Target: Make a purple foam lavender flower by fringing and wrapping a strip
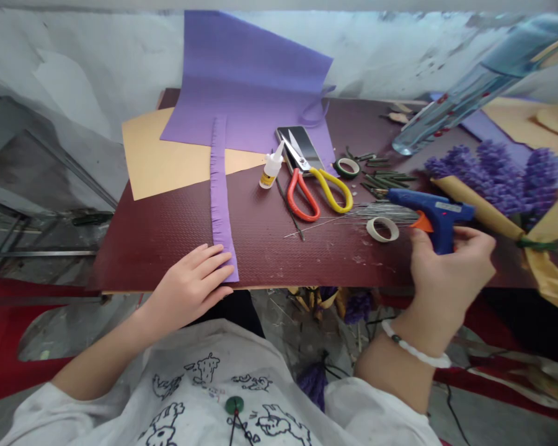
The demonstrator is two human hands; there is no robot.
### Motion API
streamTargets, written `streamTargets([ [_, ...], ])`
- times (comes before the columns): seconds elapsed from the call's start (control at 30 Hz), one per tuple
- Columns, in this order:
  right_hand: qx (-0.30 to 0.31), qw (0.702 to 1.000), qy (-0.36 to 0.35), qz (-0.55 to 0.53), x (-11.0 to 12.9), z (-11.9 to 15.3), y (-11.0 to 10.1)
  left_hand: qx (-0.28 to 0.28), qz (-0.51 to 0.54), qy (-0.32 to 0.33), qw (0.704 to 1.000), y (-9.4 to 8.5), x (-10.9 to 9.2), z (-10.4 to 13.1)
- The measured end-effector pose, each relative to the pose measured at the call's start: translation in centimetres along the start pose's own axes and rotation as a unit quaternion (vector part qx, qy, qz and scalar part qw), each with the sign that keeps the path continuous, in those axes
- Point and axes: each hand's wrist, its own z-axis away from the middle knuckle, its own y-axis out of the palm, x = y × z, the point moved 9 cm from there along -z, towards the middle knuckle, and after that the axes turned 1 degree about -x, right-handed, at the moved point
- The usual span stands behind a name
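My left hand (193,284) lies flat, fingers stretched out, on the near end of a purple paper strip (219,198) with a fringed left edge. The strip runs away from me over the table, its far end over a large purple sheet (251,80). In my right hand (453,266) is a blue hot glue gun (439,214) with an orange trigger, held by its handle above the table and pointing left. Scissors (307,179) with one red and one yellow handle lie open between my hands, partly over a phone (309,145). A small glue bottle (271,167) stands beside them.
Cream tape (382,230), green tape (347,167), thin wires (372,212) and green stem pieces (388,179) lie mid-table. A tall clear bottle (469,87) and wrapped purple flowers (502,179) are at the right. A tan sheet (151,158) lies at left, below the wall.
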Motion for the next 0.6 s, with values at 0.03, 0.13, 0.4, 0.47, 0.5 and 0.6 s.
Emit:
streamTargets([
  [0.03,-0.001,1.000,-0.012,-0.009,0.4,0.3,-0.1,-0.002,0.003,-0.001,1.000,0.0,0.0,0.0],
  [0.13,0.001,0.998,-0.046,-0.032,1.8,1.4,-0.6,-0.005,0.011,-0.003,1.000,-0.1,0.0,0.1],
  [0.4,0.043,0.988,-0.117,-0.092,6.5,5.3,-1.4,-0.042,0.021,-0.031,0.998,-0.9,0.5,0.0],
  [0.47,0.065,0.982,-0.148,-0.099,7.6,6.5,-1.1,-0.055,0.024,-0.042,0.997,-1.1,0.8,-0.1],
  [0.5,0.078,0.979,-0.161,-0.103,8.0,7.1,-0.9,-0.059,0.028,-0.045,0.997,-1.2,0.8,-0.1],
  [0.6,0.117,0.966,-0.210,-0.100,9.5,9.0,-0.2,-0.057,0.047,-0.050,0.996,-1.2,1.0,-0.2],
])
